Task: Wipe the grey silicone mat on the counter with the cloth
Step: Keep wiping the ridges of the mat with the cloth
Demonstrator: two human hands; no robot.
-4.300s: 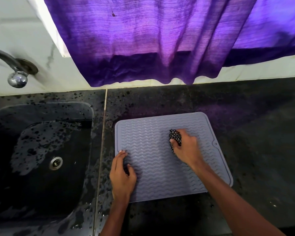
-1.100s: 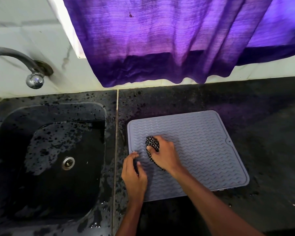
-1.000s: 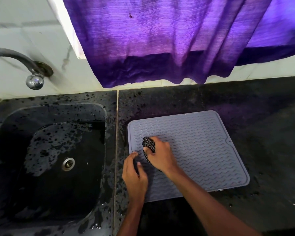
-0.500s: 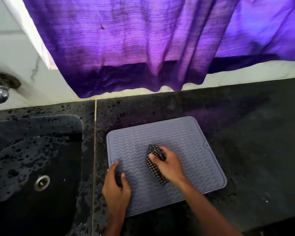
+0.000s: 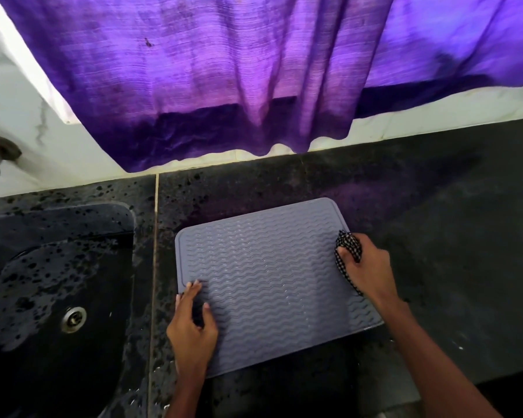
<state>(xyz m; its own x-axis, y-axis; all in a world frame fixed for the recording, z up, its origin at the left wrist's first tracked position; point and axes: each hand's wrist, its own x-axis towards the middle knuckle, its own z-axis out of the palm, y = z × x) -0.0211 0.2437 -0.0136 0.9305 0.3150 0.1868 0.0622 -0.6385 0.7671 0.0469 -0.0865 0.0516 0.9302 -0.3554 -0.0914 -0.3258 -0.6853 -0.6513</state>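
Step in hand: wiping, stroke at right edge. Left hand (image 5: pixel 192 325) open, fingers spread, pressing near-left corner of grey silicone mat (image 5: pixel 266 282). Right hand (image 5: pixel 367 271) closed around bunched black-and-white checked cloth (image 5: pixel 348 247), on mat's right rim. Mat flat on dark counter (image 5: pixel 450 251) beside sink (image 5: pixel 58 297); wavy ribs, faintly wet. Next, likely: return sweep leftward, pressure kept.

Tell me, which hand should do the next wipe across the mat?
The right hand. It already grips the checked cloth at the mat's right edge, so it can probably sweep back leftward. The left hand is pressed flat on the near left corner, pinning the mat.
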